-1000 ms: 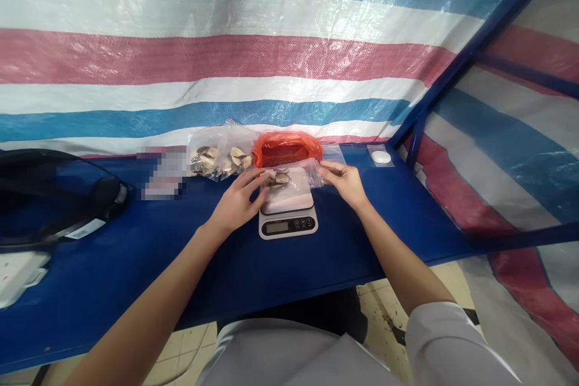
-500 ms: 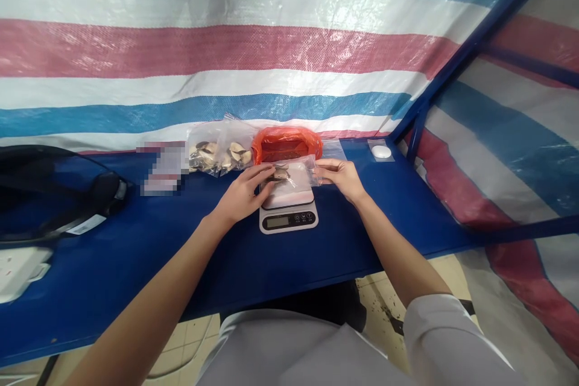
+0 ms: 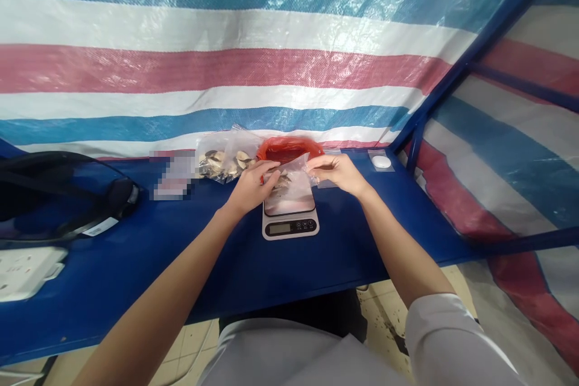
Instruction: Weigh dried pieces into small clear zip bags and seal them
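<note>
A clear plastic zip bag (image 3: 297, 176) with a few dark-and-pale pieces in it is held over a white digital kitchen scale (image 3: 291, 228). My left hand (image 3: 253, 184) grips the bag's left side, thumb and fingers closed near the pieces. At the bag's right end, my right hand (image 3: 337, 172) pinches the plastic between thumb and fingers. Just behind the scale stands an open red plastic bag (image 3: 289, 148); its contents are mostly hidden. To the left of my left hand lie clear bags of pale, dark-edged slices (image 3: 224, 163).
A blue table (image 3: 181, 253) carries everything. At the left are a black headset-like object (image 3: 108, 193) and a white power strip (image 3: 27, 271). A small packet with a white disc (image 3: 382, 161) lies at the right. Striped sheeting (image 3: 226, 66) hangs behind, and a blue metal post (image 3: 452, 84) leans at the right.
The clear bag has tilted, its right end drawn up and slightly left by my right hand. My left hand stays on its left side. The whole view has shifted slightly.
</note>
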Motion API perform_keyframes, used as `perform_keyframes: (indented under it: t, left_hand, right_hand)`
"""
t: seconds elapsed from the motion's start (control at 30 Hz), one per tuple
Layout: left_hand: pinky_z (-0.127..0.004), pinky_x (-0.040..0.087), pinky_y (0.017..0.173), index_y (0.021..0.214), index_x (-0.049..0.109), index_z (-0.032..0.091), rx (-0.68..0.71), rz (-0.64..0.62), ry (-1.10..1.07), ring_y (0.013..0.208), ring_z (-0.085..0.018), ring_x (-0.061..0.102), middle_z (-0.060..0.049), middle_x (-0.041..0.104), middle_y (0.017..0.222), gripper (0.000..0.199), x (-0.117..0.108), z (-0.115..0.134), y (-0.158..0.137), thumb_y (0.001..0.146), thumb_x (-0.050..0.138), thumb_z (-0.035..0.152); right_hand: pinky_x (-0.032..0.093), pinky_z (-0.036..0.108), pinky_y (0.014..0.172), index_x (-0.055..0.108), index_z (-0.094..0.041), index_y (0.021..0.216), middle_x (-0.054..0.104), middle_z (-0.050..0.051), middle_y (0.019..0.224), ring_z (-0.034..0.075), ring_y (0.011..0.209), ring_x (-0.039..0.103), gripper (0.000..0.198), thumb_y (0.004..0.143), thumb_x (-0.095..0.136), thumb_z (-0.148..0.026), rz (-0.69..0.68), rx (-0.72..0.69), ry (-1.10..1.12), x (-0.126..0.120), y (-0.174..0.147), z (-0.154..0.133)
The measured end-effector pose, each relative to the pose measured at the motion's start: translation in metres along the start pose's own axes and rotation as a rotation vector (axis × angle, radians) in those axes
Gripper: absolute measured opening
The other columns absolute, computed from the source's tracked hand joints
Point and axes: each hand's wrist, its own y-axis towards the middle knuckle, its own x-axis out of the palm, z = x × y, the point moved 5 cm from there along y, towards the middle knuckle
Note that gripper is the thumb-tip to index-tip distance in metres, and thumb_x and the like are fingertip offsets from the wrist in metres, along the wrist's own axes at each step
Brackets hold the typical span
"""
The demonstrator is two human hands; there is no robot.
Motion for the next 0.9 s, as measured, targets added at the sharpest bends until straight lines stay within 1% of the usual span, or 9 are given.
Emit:
perform_keyframes:
  t: [0.1,0.2,0.37,0.47,0.57,0.63,0.7,0.8,0.9]
  left_hand:
    - [-0.039,0.054,0.102,0.124,0.068,0.017,-0.094,-0.062,-0.12,0.112,-0.026,0.069,-0.011,0.073,0.124,0.047,0.002,0.0,0.014,0.094,0.053,0.05]
    - [-0.037,0.058,0.092,0.127,0.068,0.017,-0.197,-0.159,-0.277,0.102,-0.025,0.072,-0.01,0.076,0.115,0.053,0.004,-0.001,0.024,0.093,0.056,0.056]
    - [-0.031,0.056,0.071,0.102,0.077,0.02,-0.286,-0.273,-0.459,0.078,-0.021,0.069,-0.005,0.076,0.087,0.044,0.007,0.005,0.034,0.084,0.067,0.059]
    - [-0.031,0.055,0.075,0.092,0.076,0.019,-0.348,-0.214,-0.572,0.08,-0.02,0.068,-0.005,0.076,0.089,0.042,0.008,0.005,0.034,0.078,0.074,0.059]
    - [-0.033,0.055,0.081,0.086,0.075,0.019,-0.396,-0.098,-0.687,0.085,-0.021,0.069,-0.006,0.077,0.091,0.042,0.012,0.001,0.031,0.073,0.079,0.058]
    - [-0.031,0.055,0.077,0.083,0.074,0.018,-0.432,-0.011,-0.737,0.08,-0.02,0.068,-0.006,0.076,0.086,0.042,0.015,-0.002,0.028,0.071,0.081,0.058]
    - [-0.029,0.055,0.071,0.08,0.073,0.017,-0.465,0.075,-0.79,0.074,-0.018,0.067,-0.005,0.074,0.08,0.043,0.02,-0.003,0.024,0.07,0.082,0.057]
    - [-0.027,0.054,0.063,0.079,0.07,0.016,-0.53,0.185,-0.892,0.068,-0.016,0.066,-0.003,0.072,0.073,0.044,0.027,-0.002,0.018,0.065,0.085,0.056]
    - [-0.026,0.055,0.062,0.082,0.069,0.016,-0.59,0.245,-0.945,0.065,-0.015,0.066,-0.001,0.069,0.07,0.046,0.033,0.001,0.01,0.061,0.088,0.053]
  right_hand:
    - [0.059,0.039,0.086,0.08,-0.019,0.091,0.08,0.005,0.096,0.023,0.091,0.073,0.032,0.068,0.085,-0.042,-0.072,-0.044,-0.051,0.004,0.008,-0.016]
    - [0.057,0.038,0.089,0.08,-0.019,0.089,0.08,0.005,0.095,0.023,0.093,0.074,0.026,0.073,0.082,-0.039,-0.115,-0.101,-0.1,0.007,0.013,-0.029]
    - [0.058,0.036,0.082,0.082,-0.019,0.089,0.081,0.005,0.093,0.022,0.087,0.074,0.022,0.075,0.078,-0.035,-0.149,-0.143,-0.129,0.008,0.021,-0.036]
    - [0.058,0.036,0.084,0.082,-0.02,0.089,0.081,0.004,0.094,0.022,0.087,0.074,0.02,0.073,0.079,-0.033,-0.114,-0.172,-0.101,0.002,0.024,-0.036]
    - [0.057,0.038,0.093,0.082,-0.021,0.087,0.081,0.004,0.096,0.023,0.093,0.075,0.019,0.071,0.082,-0.033,-0.037,-0.192,-0.084,-0.007,0.026,-0.032]
    - [0.056,0.039,0.096,0.082,-0.021,0.087,0.081,0.005,0.098,0.023,0.096,0.074,0.022,0.07,0.084,-0.035,0.035,-0.181,-0.055,-0.012,0.025,-0.024]
    - [0.057,0.04,0.094,0.082,-0.021,0.091,0.08,0.005,0.1,0.023,0.097,0.074,0.029,0.067,0.087,-0.038,0.116,-0.121,0.017,-0.015,0.025,-0.011]
    - [0.062,0.038,0.083,0.081,-0.022,0.098,0.08,0.004,0.098,0.022,0.09,0.074,0.04,0.065,0.088,-0.043,0.199,0.057,0.15,-0.011,0.024,0.013]
    - [0.064,0.036,0.078,0.081,-0.021,0.094,0.079,0.003,0.092,0.02,0.086,0.074,0.04,0.062,0.09,-0.045,0.236,0.131,0.257,-0.002,0.026,0.028]
